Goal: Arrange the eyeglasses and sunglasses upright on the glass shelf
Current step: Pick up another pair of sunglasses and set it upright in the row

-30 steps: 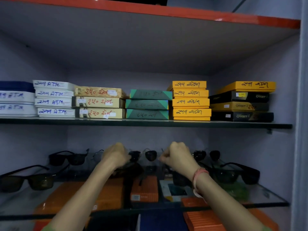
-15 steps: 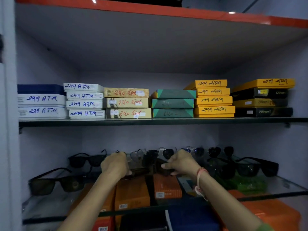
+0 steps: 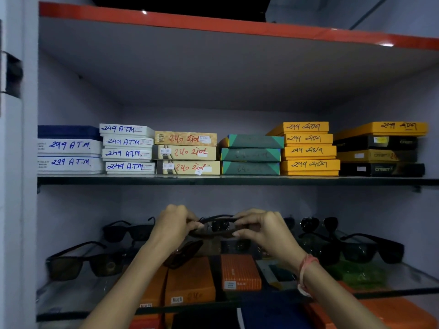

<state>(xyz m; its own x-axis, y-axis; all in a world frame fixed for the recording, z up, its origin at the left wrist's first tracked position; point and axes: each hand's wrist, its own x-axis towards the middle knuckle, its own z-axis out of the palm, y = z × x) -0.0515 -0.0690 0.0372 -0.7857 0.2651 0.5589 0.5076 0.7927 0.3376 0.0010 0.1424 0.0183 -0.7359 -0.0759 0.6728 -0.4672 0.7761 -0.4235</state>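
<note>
My left hand (image 3: pixel 174 225) and my right hand (image 3: pixel 263 230) each grip one end of a dark pair of sunglasses (image 3: pixel 219 226), held level a little above the middle of the glass shelf (image 3: pixel 78 295). Other sunglasses stand upright on that shelf: a brown-lensed pair (image 3: pixel 83 263) at the front left, a black pair (image 3: pixel 126 230) behind it, a black pair (image 3: pixel 370 248) at the right and round-lensed pairs (image 3: pixel 318 224) at the back right. A further dark pair (image 3: pixel 185 254) lies tilted just below my left hand.
Orange boxes (image 3: pixel 240 271) and a dark blue box show through the glass from the shelf below. The shelf above carries stacks of labelled white, tan, green (image 3: pixel 250 154), yellow (image 3: pixel 308 151) and black boxes. A grey cabinet wall (image 3: pixel 21 186) closes the left side.
Both hands have risen from the shelf surface with the dark sunglasses between them. The view has shifted so the cabinet's left wall shows more.
</note>
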